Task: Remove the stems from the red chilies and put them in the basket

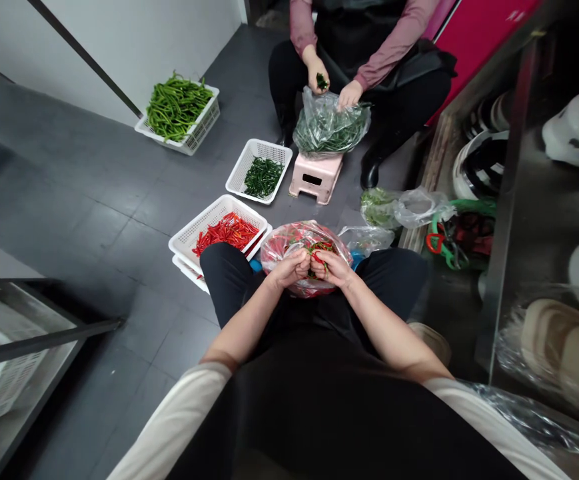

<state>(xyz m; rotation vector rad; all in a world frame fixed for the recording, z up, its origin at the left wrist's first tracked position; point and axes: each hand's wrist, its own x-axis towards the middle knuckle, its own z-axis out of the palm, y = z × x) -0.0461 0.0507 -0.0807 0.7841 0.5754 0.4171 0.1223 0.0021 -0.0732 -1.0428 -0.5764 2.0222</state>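
Between my knees rests a clear plastic bag (289, 235) full of red chilies with green stems. My left hand (292, 267) is closed in a pinch over the bag's opening; what lies between its fingertips is too small to make out. Close beside it, nearly touching, my right hand (332, 268) is closed around some red chilies (319, 257). Left of the bag, partly behind my knee, a white basket (184, 241) holds loose red chilies (226, 231), stacked on another white basket.
Opposite, a person (359, 47) handles green chilies from a bag (332, 127) on a pink stool (316, 175). A white basket (234, 175) holds green chilies; another (204, 119) holds long green pods. Metal shelving (504, 200) stands right, a rack (69, 340) left.
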